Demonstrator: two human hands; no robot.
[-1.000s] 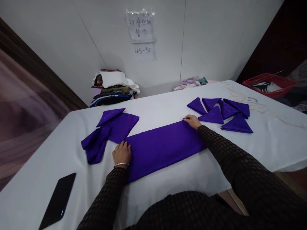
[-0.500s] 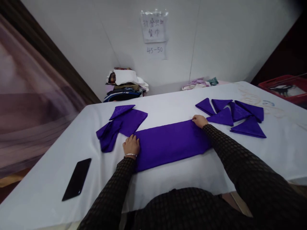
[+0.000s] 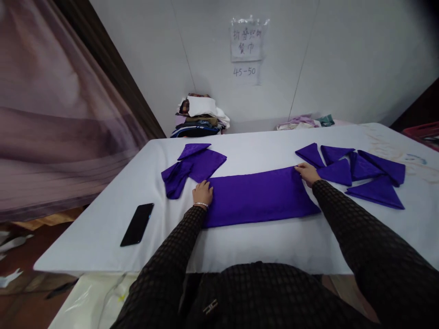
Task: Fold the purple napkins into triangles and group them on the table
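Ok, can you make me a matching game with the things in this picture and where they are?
Things:
1. black phone
2. left hand
3. folded purple triangles
4. paper sign

Places:
A. on the wall
B. alone near the table's left edge
C. on the left end of the long purple cloth
D. on the table's right side

Pairs: 1-B, 2-C, 3-D, 4-A.

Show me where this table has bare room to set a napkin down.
Bare: the table beyond the long purple cloth, between the loose napkins and the folded triangles; also the near strip from the phone rightward. Crowded: around both piles.
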